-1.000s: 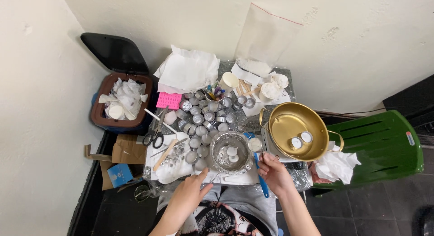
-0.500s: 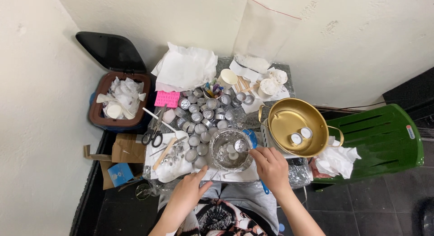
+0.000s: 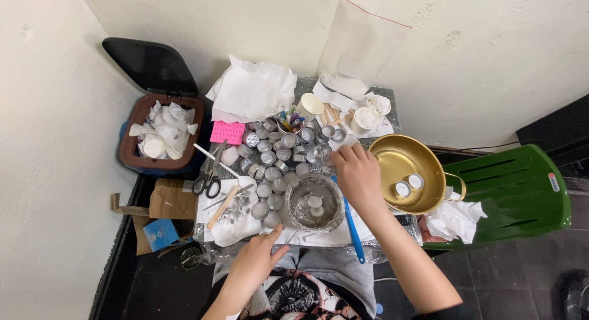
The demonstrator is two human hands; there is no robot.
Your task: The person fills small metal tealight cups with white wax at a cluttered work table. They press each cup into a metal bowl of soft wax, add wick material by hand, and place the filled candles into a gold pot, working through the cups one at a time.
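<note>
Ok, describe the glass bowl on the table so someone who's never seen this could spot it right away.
Find the gold pan at the table's right edge, beside the green chair. Just left of it, past the blue stick, near the front edge, sits the glass bowl. Unlike the many small silver cups around it, it is wide, clear and holds a few white discs.

A small table (image 3: 388,98) carried a crowded load: a heap of white tissue (image 3: 254,90) at the far left, a pink block (image 3: 227,133) beside it, many small metal cups (image 3: 279,154) in the middle, black-handled scissors (image 3: 208,179) at the left, a glass bowl (image 3: 314,203) near, and a gold pan (image 3: 392,157) at the right.
</note>
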